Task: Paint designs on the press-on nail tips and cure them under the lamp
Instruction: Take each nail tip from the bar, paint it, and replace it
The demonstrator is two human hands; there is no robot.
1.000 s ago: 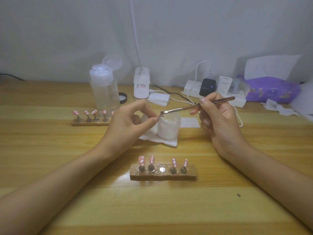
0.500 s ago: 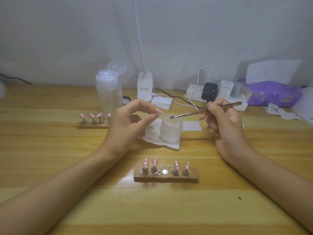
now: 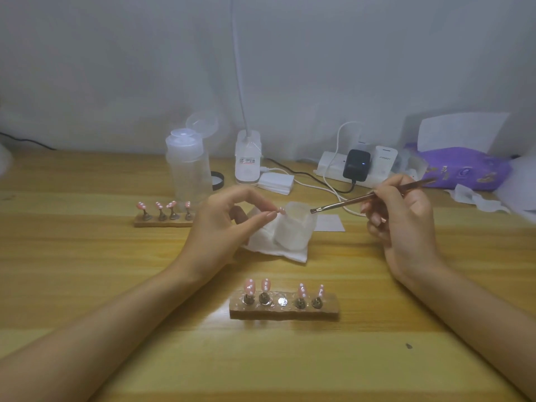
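Observation:
My left hand (image 3: 224,224) pinches a small pink nail tip (image 3: 280,210) between thumb and forefinger, above a white tissue (image 3: 269,242). My right hand (image 3: 403,219) grips a thin copper-coloured brush (image 3: 368,197); its bristle end hangs a short way right of the nail tip, over a small frosted jar (image 3: 295,227). Close to me a wooden holder (image 3: 284,310) carries several pink tips with white dots on stands, and its middle slot is bare. A second holder (image 3: 162,219) with pink tips sits at the left, behind my left hand.
A clear pump bottle (image 3: 188,163) with an open lid stands at the back. Beside it are a white lamp base (image 3: 247,159), a power strip (image 3: 362,166) with chargers and cables, a purple tissue pack (image 3: 461,169) and crumpled paper at the right.
The brush tip has drawn back to the right, away from the nail tip it was touching a second ago. My left hand keeps the tip pinched in about the same place.

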